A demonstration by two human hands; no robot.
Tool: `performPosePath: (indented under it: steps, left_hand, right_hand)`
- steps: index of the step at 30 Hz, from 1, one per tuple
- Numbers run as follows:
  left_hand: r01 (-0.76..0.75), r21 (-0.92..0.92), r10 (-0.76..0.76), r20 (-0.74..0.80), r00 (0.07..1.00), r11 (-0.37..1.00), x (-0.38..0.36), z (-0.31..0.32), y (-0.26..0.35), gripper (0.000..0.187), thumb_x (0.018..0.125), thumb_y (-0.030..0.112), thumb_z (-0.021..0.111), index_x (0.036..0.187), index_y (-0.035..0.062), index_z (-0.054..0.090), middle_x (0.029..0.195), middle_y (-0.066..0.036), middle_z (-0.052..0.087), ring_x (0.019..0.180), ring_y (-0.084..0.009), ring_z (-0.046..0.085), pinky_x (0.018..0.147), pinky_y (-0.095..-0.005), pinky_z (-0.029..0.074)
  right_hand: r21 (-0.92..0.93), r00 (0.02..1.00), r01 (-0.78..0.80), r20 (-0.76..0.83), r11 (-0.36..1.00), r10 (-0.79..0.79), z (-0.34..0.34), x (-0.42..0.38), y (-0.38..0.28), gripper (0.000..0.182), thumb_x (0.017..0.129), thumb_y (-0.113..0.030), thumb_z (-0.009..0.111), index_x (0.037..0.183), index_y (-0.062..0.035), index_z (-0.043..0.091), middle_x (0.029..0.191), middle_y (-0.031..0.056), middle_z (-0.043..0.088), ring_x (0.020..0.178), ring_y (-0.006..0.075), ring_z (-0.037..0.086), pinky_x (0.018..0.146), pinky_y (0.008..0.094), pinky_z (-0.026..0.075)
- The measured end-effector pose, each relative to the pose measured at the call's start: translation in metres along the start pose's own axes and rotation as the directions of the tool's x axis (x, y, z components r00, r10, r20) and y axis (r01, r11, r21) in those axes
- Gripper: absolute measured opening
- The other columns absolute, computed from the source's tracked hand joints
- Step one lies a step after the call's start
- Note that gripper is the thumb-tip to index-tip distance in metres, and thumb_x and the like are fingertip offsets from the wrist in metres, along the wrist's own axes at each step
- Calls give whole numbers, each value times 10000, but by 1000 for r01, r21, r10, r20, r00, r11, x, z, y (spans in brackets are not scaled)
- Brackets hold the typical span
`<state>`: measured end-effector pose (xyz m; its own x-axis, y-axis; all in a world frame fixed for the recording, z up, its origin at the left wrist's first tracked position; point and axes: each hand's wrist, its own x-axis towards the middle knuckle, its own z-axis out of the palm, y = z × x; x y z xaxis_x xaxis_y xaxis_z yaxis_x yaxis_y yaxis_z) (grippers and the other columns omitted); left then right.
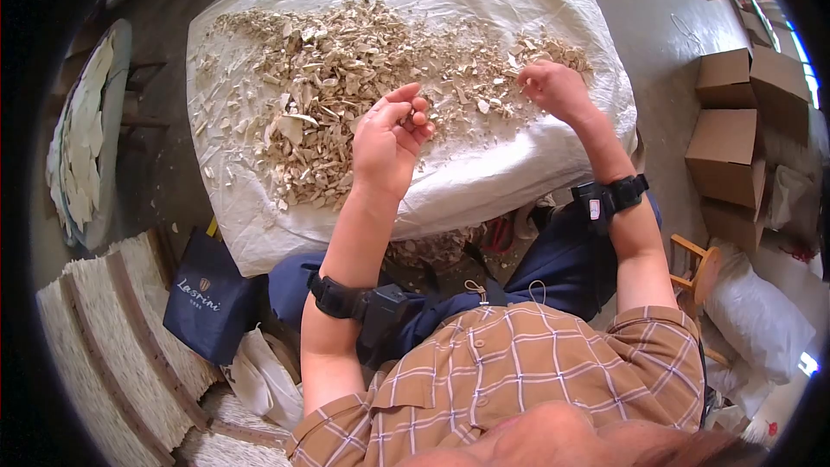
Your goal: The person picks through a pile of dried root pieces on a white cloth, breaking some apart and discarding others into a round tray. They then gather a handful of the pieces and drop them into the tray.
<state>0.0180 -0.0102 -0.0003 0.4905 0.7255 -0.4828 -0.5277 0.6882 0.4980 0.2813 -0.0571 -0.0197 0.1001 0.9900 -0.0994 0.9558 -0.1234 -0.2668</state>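
Note:
A large heap of pale, dried flakes and chips [333, 60] lies across a white cloth [493, 164] spread over the table in front of me. My left hand [389, 138] is raised over the near edge of the heap, palm turned up. Its fingers are curled in towards the thumb, and whatever is between them is too small to make out. Over at the right, my right hand [558, 91] has its fingertips drawn together beside a smaller pile of flakes [553, 50]. What those fingertips pinch, if anything, is hidden.
Open cardboard boxes [724, 156] stand on the floor at right, near a wooden stool [699, 264] and a white sack [759, 311]. At left are a dark blue bag [205, 294], trays of pale strips [117, 329] and a round tray with white sheets [86, 138].

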Motion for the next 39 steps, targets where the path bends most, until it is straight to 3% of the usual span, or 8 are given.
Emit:
performPosePath:
  steps: [7,9,10,12,16,22,29,39]
  left_hand:
    - [11,-4,-11,27,1000,1000,-1,-2,-2,223,820,29,374,1015,-31,464,789,-57,511,647,-114,482,608,-277,447]
    - [15,8,-16,28,999,1000,-1,-1,-2,222,822,32,376,1016,-29,466,788,-56,512,647,-113,481,608,-275,447]
    - [26,22,-27,32,999,999,-1,-1,-3,221,824,36,377,1016,-27,467,787,-55,514,647,-111,480,608,-274,446]
    - [32,4,-33,55,998,999,-1,-1,-5,211,827,52,401,1010,-22,476,777,-50,515,641,-105,478,609,-271,443]
    - [67,81,-70,37,997,994,-2,4,-8,187,821,82,468,981,-11,500,738,-26,504,613,-89,461,597,-259,430]
    - [70,168,-83,71,994,983,-2,5,-19,172,802,113,540,951,27,532,685,22,489,578,-52,445,577,-233,421]
    - [51,353,-40,-39,998,934,-3,10,-24,179,789,152,588,929,46,555,699,51,505,526,-19,423,497,-186,411]
    - [-96,326,114,-34,993,940,3,6,-27,136,769,151,613,802,19,616,666,12,547,519,-39,451,439,-175,379]
  right_hand:
    - [10,997,58,-44,998,-58,8,13,3,91,733,-154,568,766,-79,610,764,52,581,701,200,584,595,306,475]
    - [744,950,-308,201,593,241,-5,16,-3,137,780,-184,571,802,-49,588,739,39,594,612,109,573,515,228,468]
    - [744,951,-305,201,594,237,-8,16,-6,137,780,-184,571,802,-49,588,739,39,594,612,109,573,515,228,468]
    - [907,941,-325,279,269,193,-11,14,-13,172,819,-195,544,869,-33,574,735,36,602,559,56,551,472,172,458]
    - [936,946,-324,320,135,54,-10,13,-26,218,802,-155,565,950,5,569,762,63,608,601,78,581,514,188,491]
    - [941,967,-235,252,244,-39,-18,5,-64,219,782,-74,564,990,-7,564,789,54,604,728,110,598,591,202,500]
    - [871,985,165,-119,464,-128,-5,-5,-87,251,724,-19,615,968,-31,561,793,30,589,704,84,571,618,197,478]
    - [763,964,260,-173,591,-200,-4,-3,-93,157,719,-52,630,873,-34,601,718,24,561,673,82,556,596,202,468]
